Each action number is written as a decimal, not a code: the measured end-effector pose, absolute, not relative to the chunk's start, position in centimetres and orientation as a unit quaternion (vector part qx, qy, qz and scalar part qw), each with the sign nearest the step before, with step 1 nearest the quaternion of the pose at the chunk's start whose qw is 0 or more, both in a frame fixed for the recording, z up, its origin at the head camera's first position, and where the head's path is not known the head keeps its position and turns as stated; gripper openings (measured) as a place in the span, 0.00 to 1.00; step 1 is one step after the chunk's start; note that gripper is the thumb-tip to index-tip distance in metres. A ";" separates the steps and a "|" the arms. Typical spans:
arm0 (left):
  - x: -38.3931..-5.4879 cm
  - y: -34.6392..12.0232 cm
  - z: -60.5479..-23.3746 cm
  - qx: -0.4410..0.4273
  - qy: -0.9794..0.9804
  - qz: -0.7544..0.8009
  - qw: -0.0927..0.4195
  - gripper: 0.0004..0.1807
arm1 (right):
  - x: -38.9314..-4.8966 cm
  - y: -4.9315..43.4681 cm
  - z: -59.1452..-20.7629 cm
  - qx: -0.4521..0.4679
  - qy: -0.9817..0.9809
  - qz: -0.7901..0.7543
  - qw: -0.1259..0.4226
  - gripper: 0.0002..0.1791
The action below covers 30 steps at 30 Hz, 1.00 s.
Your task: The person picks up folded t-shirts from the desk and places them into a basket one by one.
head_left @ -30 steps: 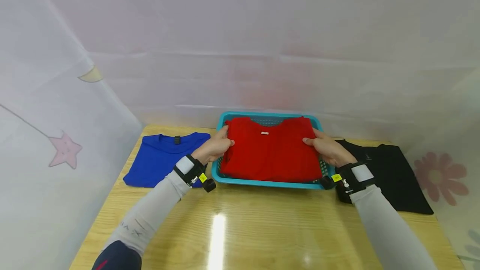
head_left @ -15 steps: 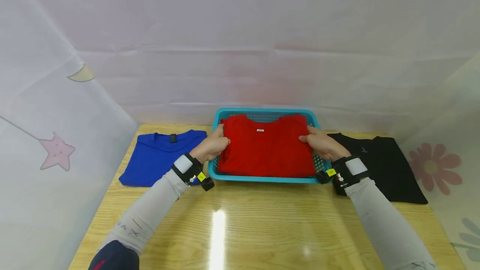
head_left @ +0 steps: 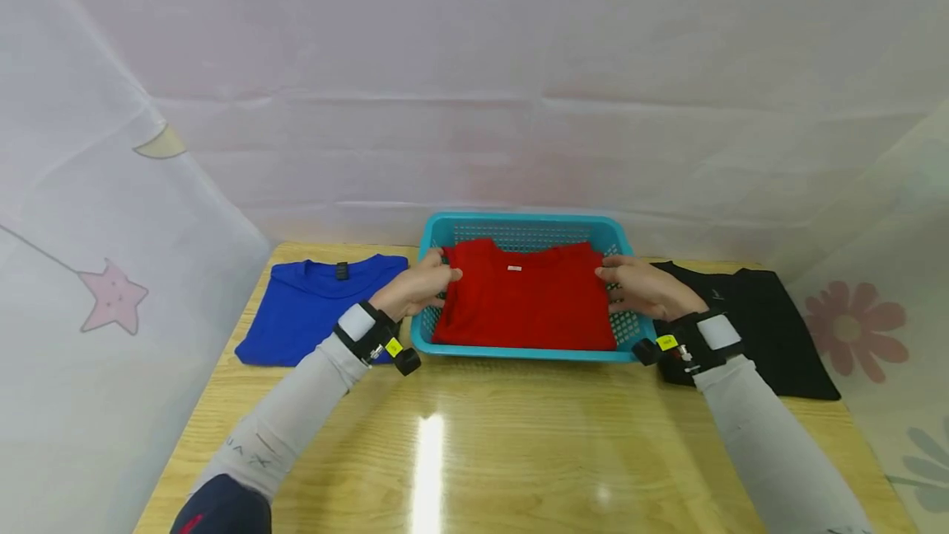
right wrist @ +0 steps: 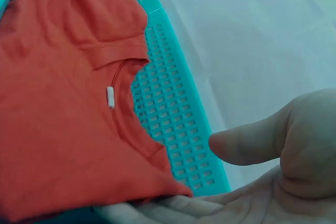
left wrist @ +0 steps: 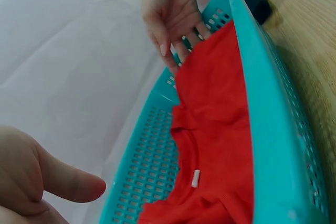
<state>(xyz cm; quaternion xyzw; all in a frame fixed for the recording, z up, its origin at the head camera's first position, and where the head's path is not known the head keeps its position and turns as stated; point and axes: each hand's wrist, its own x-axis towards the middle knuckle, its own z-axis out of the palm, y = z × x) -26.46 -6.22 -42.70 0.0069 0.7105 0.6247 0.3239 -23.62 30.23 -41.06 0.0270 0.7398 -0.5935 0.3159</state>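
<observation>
A folded red T-shirt (head_left: 526, 303) with a small white neck label lies inside a turquoise plastic basket (head_left: 522, 353). At the basket's left end, my left hand (head_left: 419, 283) is beside the shirt's edge. Its thumb stands out straight in the left wrist view, and the other fingers are mostly hidden there. My right hand (head_left: 643, 287) is at the right end, fingers extended along the shirt's side. Seen from the right wrist, the thumb (right wrist: 247, 142) is apart from the cloth, while the straight fingers run beside and partly under the shirt's edge.
A folded blue T-shirt (head_left: 319, 311) lies left of the basket on the wooden table (head_left: 511, 443). To the right is a folded black T-shirt (head_left: 764, 336), partly behind my right wrist. A pale patterned sheet (head_left: 474, 105) hangs close behind the basket.
The red T-shirt has settled lower into the basket. Both hands have loosened from its sides; the right hand's fingers have straightened and moved slightly outward.
</observation>
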 end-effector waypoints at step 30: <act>-22.8 -17.4 -44.7 0.098 0.841 0.527 0.071 0.18 | -9.3 9.6 -44.5 -0.379 0.806 -0.442 -0.110 0.05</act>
